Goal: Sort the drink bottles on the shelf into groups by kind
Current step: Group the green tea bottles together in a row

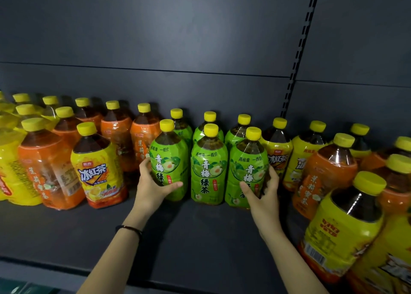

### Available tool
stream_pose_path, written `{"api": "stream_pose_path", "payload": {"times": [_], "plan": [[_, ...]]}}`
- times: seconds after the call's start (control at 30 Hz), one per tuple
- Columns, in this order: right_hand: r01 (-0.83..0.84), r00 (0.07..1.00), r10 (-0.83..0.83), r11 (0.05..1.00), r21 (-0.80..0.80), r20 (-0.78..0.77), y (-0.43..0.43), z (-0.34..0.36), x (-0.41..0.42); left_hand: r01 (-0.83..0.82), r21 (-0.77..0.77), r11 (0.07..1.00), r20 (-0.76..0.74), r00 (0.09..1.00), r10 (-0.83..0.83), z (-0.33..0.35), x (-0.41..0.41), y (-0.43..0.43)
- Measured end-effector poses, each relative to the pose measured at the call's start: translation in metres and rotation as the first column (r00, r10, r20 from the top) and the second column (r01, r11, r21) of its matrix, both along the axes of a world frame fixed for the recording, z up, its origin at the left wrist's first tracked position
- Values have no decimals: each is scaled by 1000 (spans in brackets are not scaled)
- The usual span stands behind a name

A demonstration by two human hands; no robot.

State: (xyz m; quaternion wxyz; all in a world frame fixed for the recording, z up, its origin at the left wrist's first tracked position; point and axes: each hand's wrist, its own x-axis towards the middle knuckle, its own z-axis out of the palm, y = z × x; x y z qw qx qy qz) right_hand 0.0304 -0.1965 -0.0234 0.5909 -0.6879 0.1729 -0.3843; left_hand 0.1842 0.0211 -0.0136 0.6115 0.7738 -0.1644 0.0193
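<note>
Left hand (153, 183) grips left green-tea bottle (169, 158), right hand (263, 193) grips right green-tea bottle (248, 160), both mid-shelf (178, 238); rear green bottles (233, 135) mostly hidden, edge bottles (391, 260) cropped.

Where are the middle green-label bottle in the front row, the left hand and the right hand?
middle green-label bottle (209, 173): head view, on its front label.
left hand (152, 185): head view, back of hand; grips left green-label bottle (169, 153).
right hand (264, 195): head view, back of hand; grips right green-label bottle (248, 162).
</note>
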Motion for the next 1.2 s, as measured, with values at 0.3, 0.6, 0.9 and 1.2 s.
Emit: {"api": "stream_pose_path", "payload": {"times": [0.3, 0.6, 0.9, 1.2], "plan": [[-41, 999, 41, 999, -6, -26, 2, -2, -3, -267, 142, 953, 181, 954, 241, -3, -24, -18], [-71, 996, 69, 997, -40, -57, 8, -1, 7, -245, 185, 952, 155, 964, 217, 2, -13, -2], [-8, 997, 8, 1000, -2, -76, 16, 1, 7, -20, 161, 987, 96, 995, 4, 3, -11, 26], [171, 962, -168, 985, -5, -214, 40, -3, -14, 43, 360, 932, 119, 989, -91, -10, -23, 94]]}}
